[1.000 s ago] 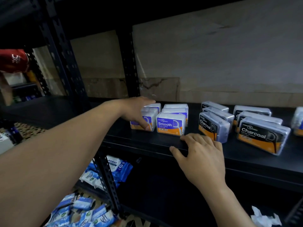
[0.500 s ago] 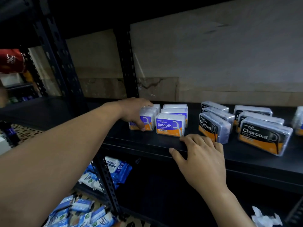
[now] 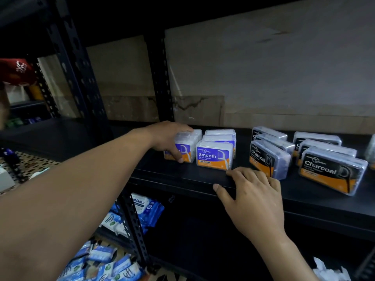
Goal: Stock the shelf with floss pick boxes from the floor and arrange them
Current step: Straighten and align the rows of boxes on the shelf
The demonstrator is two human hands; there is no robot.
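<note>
Left hand (image 3: 169, 139) gripped the leftmost clear plastic floss pick box with purple-orange "Smooth" label (image 3: 187, 152), thumb on its front, fingers over the top. The box sat on the black metal shelf (image 3: 182, 177), just beside a second Smooth row (image 3: 214, 156). Clear black-orange "Charcoal" boxes (image 3: 268, 159) stood further right. Right hand (image 3: 253, 196) lay relaxed on the shelf's front edge, holding nothing. Blue wipe packs (image 3: 147, 207) lay below.

"Smooth" and "Dental Flosser" in white on the purple-and-orange box (image 3: 214, 156) at centre, "Charcoal" on the black-and-orange box (image 3: 263, 159) to its right, "Charcoal" again on the far-right box (image 3: 328, 171), "antabax" on a blue wipes pack (image 3: 142, 204) at lower left.
</note>
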